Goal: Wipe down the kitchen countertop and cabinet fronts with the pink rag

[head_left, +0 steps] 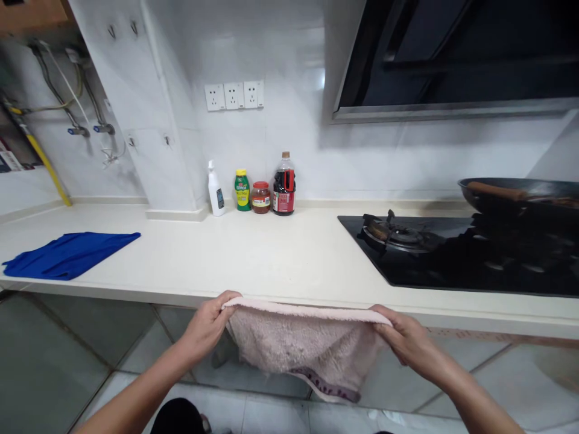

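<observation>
Pink towel (298, 343) is held by its top edge, hung in front of surface (266, 256); ends are clamped in left hand (207, 325) and right hand (409, 342). Edge is best pulled evenly taut, ends pinched firmly.

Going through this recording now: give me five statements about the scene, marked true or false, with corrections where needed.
1. The left hand and right hand both grip the pink towel. True.
2. The blue cloth lies on the gas cooktop. False: it lies on the countertop, at the left of the view.
3. The green bottle stands between the white bottle and the red-lidded jar. True.
4. Five socket plates are on the wall. False: there are three.
5. The wok is at the right of the view. True.
</observation>
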`<state>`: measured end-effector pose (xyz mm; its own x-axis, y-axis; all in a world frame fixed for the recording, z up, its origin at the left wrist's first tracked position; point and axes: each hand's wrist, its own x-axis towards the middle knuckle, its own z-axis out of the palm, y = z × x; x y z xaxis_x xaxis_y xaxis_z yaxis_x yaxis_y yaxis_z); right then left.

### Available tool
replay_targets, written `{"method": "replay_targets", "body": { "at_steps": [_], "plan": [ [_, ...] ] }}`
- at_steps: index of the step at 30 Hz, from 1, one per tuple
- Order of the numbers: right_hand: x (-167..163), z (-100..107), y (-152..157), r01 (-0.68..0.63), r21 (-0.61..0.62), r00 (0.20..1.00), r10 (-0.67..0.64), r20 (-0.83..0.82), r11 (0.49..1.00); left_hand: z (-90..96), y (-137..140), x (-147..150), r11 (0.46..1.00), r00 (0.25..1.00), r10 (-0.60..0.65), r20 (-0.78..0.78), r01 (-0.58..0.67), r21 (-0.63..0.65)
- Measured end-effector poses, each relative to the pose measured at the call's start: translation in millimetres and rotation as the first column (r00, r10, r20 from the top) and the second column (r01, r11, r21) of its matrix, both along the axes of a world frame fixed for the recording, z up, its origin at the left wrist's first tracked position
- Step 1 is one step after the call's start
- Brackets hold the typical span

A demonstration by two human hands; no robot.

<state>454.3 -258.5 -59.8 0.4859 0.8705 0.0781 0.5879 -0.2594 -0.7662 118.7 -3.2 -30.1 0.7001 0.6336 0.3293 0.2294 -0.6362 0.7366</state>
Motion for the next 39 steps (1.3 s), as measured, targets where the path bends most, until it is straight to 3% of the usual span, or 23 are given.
{"method": "replay_targets", "body": {
  "at_steps": [3,7,10,13,16,19,21,23,24,26,28,31,35,39],
  "plan": [
    [-1,53,10,0.017,0.058,0.988,-0.008,-0.154,0.998,44.8,19,5,0.997,0.999,0.025,-0.025,-0.023,0.075],
    [10,129,55,0.085,0.279,0.971,-0.017,-0.238,0.957,121.4,58,33,0.985,0.988,0.150,-0.038,-0.146,0.093],
    [32,171,108,0.099,0.444,0.994,-0.066,-0.090,0.890,172.4,92,70,0.981,0.980,0.191,0.058,-0.192,0.000],
    [53,189,156,0.084,0.458,0.958,-0.198,0.208,0.885,197.5,121,104,0.974,0.962,0.226,0.151,-0.226,-0.017],
    [63,176,175,0.050,0.369,0.923,-0.184,0.337,0.928,182.6,133,120,0.971,0.964,0.231,0.135,-0.238,0.037],
    [66,129,160,-0.053,0.249,0.929,-0.044,0.366,0.967,131.4,124,109,0.982,0.987,0.158,0.040,-0.161,0.097],
    [71,89,135,-0.141,0.081,0.929,0.103,0.354,0.987,89.6,112,89,0.989,0.997,0.071,-0.035,-0.066,0.129],
    [81,55,107,-0.216,-0.127,0.927,0.245,0.284,0.968,52.4,102,64,0.989,0.991,-0.010,-0.137,0.030,0.145],
    [87,43,95,-0.238,-0.168,0.930,0.275,0.245,0.957,37.6,100,52,0.984,0.975,-0.049,-0.215,0.084,0.157],
    [99,29,78,-0.228,-0.130,0.950,0.250,0.188,0.965,16.7,102,32,0.981,0.958,-0.056,-0.282,0.105,0.161],
    [109,26,76,-0.149,-0.053,0.973,0.156,0.171,0.987,5.7,109,19,0.985,0.968,0.014,-0.250,0.030,0.170],
    [112,27,96,0.049,-0.058,0.966,-0.032,0.258,0.997,0.3,122,8,0.972,0.979,0.140,-0.149,-0.107,0.209],
    [89,26,145,0.210,-0.109,0.859,-0.130,0.496,0.972,0.2,129,4,0.954,0.978,0.192,-0.083,-0.166,0.250],
    [65,25,179,0.395,-0.174,0.791,-0.237,0.565,0.902,-2.7,129,7,0.943,0.974,0.206,-0.092,-0.173,0.286]
  ]
}}
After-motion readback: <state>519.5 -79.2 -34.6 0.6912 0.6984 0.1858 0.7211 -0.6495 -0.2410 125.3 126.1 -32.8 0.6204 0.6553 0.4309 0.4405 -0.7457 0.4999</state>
